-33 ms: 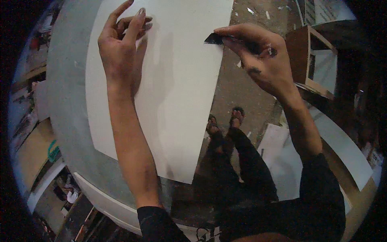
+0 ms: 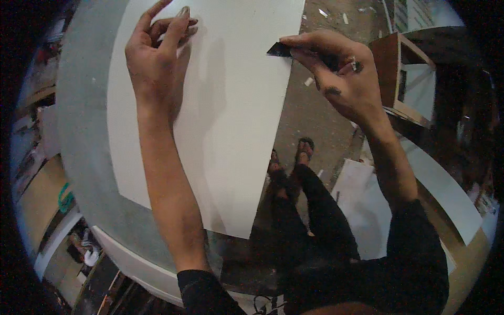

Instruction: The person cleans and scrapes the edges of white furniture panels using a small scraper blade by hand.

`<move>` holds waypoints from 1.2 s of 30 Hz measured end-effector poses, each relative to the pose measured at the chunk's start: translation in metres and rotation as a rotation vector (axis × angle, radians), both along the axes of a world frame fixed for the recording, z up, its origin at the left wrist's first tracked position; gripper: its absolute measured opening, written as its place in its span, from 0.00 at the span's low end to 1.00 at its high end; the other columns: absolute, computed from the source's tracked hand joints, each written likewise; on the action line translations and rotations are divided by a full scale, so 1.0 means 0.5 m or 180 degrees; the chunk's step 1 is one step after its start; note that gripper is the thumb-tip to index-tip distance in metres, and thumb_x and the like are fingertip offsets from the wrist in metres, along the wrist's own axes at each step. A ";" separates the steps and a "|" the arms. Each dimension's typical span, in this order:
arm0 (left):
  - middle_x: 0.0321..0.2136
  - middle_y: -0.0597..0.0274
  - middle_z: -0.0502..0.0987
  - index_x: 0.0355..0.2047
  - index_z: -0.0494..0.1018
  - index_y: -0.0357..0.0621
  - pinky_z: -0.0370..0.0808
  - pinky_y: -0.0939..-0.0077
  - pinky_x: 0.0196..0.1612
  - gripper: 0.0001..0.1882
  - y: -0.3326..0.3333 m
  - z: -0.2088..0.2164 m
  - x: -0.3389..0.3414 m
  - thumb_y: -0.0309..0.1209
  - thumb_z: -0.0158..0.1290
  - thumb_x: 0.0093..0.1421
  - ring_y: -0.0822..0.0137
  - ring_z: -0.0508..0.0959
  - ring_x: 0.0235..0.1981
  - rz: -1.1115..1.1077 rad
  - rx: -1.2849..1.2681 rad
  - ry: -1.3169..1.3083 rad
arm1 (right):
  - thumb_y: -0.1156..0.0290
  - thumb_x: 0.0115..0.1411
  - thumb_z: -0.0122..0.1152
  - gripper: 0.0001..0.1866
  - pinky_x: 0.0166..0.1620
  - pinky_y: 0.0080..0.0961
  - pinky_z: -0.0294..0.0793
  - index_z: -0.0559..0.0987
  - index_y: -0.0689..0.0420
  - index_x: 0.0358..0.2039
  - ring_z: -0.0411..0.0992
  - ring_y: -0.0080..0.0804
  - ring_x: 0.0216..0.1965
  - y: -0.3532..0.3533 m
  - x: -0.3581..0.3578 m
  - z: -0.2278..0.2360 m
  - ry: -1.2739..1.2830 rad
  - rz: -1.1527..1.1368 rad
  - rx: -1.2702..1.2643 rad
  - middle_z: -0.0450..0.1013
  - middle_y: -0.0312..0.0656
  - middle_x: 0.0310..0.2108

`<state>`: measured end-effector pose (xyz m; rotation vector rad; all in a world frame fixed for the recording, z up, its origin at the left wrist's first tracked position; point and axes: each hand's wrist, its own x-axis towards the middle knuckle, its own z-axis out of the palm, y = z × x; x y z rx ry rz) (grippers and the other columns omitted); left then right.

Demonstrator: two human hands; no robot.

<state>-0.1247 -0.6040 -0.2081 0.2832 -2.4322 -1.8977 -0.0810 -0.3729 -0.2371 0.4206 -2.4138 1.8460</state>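
A large white board [image 2: 236,131] lies flat on a grey work surface [image 2: 84,110]. Over its far left part my left hand [image 2: 157,55] is raised, the fingers loosely bent and apart, holding nothing. Its shadow falls on the board. My right hand [image 2: 344,71] pinches a short dark blade [image 2: 279,50] with a slanted tip between thumb and fingertips, at the board's right edge. The tip points left over the white face; whether it touches cannot be made out. Most of the blade's rear end is hidden in the hand. Dark smudges mark my right hand.
Right of the board is a brown floor [image 2: 315,121] with small white scraps, and my feet and legs stand there. An open wooden box frame [image 2: 399,73] and pale panels [image 2: 362,184] are at the right. Several offcuts and a green cord [image 2: 65,198] lie at the left.
The whole view has shifted very slightly. Both hands keep the same pose, and the blade stays at the board's right edge.
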 end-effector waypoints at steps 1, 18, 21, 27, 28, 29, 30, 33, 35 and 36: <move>0.39 0.57 0.75 0.55 0.66 0.41 0.70 0.73 0.49 0.25 0.025 0.020 0.012 0.33 0.56 0.58 0.69 0.75 0.42 0.0016 0.0023 0.0062 | 0.82 0.49 0.55 0.14 0.38 0.20 0.72 0.82 0.58 0.37 0.75 0.26 0.33 0.004 0.003 -0.006 -0.0016 0.0019 0.0009 0.78 0.41 0.33; 0.25 0.59 0.73 0.51 0.68 0.34 0.72 0.78 0.39 0.20 0.046 0.058 0.022 0.32 0.52 0.61 0.70 0.74 0.33 0.0004 0.0043 0.0468 | 0.84 0.54 0.55 0.13 0.39 0.17 0.72 0.80 0.63 0.40 0.75 0.23 0.34 -0.021 0.061 0.048 -0.0689 -0.0403 0.0146 0.78 0.38 0.36; 0.26 0.58 0.74 0.50 0.68 0.33 0.72 0.78 0.39 0.20 0.049 0.064 0.023 0.32 0.52 0.61 0.69 0.74 0.32 -0.0041 0.0095 0.0428 | 0.85 0.54 0.55 0.13 0.39 0.17 0.72 0.81 0.62 0.39 0.75 0.22 0.34 -0.020 0.071 0.044 -0.0490 -0.0335 0.0322 0.78 0.39 0.33; 0.27 0.58 0.75 0.49 0.68 0.32 0.72 0.80 0.39 0.20 0.043 0.032 0.011 0.33 0.52 0.61 0.70 0.74 0.32 -0.0116 0.0134 0.0699 | 0.86 0.50 0.55 0.14 0.37 0.18 0.72 0.82 0.60 0.37 0.76 0.27 0.31 -0.032 0.115 0.035 -0.0287 -0.0105 0.0434 0.76 0.42 0.28; 0.28 0.58 0.75 0.49 0.69 0.31 0.72 0.80 0.39 0.20 0.041 0.027 0.009 0.33 0.52 0.61 0.70 0.74 0.32 -0.0132 0.0161 0.0726 | 0.86 0.50 0.55 0.15 0.36 0.18 0.72 0.82 0.60 0.36 0.76 0.28 0.31 -0.035 0.125 0.040 -0.0283 -0.0058 0.0459 0.76 0.43 0.28; 0.28 0.57 0.75 0.49 0.69 0.31 0.72 0.80 0.39 0.20 0.039 0.023 0.009 0.33 0.53 0.61 0.70 0.74 0.32 -0.0153 0.0189 0.0757 | 0.86 0.49 0.55 0.15 0.36 0.18 0.72 0.82 0.59 0.36 0.76 0.29 0.30 -0.040 0.137 0.048 -0.0308 0.0004 0.0583 0.76 0.43 0.28; 0.28 0.57 0.75 0.49 0.69 0.31 0.72 0.80 0.39 0.19 0.036 0.021 0.009 0.33 0.53 0.61 0.70 0.74 0.32 -0.0225 0.0263 0.0786 | 0.85 0.49 0.55 0.15 0.35 0.19 0.72 0.82 0.59 0.36 0.76 0.30 0.30 -0.043 0.148 0.059 -0.0323 0.0070 0.0713 0.76 0.43 0.28; 0.29 0.57 0.75 0.48 0.69 0.31 0.73 0.79 0.39 0.19 0.029 0.016 0.010 0.33 0.53 0.61 0.69 0.74 0.32 -0.0288 0.0316 0.0857 | 0.86 0.48 0.58 0.16 0.31 0.20 0.72 0.83 0.57 0.37 0.74 0.29 0.28 -0.053 0.183 0.065 -0.0348 0.0167 0.0913 0.75 0.41 0.26; 0.29 0.56 0.75 0.48 0.69 0.31 0.73 0.79 0.39 0.19 0.027 0.014 0.009 0.33 0.53 0.61 0.69 0.74 0.32 -0.0301 0.0323 0.0878 | 0.88 0.49 0.60 0.15 0.29 0.17 0.71 0.83 0.59 0.37 0.73 0.22 0.27 -0.063 0.211 0.083 -0.0428 0.0316 0.1090 0.74 0.39 0.26; 0.29 0.56 0.75 0.48 0.69 0.31 0.73 0.79 0.39 0.19 0.026 0.014 0.011 0.33 0.53 0.61 0.69 0.74 0.32 -0.0296 0.0301 0.0879 | 0.87 0.48 0.62 0.16 0.26 0.17 0.68 0.83 0.57 0.37 0.72 0.21 0.26 -0.069 0.229 0.077 -0.0362 0.0302 0.0974 0.74 0.39 0.25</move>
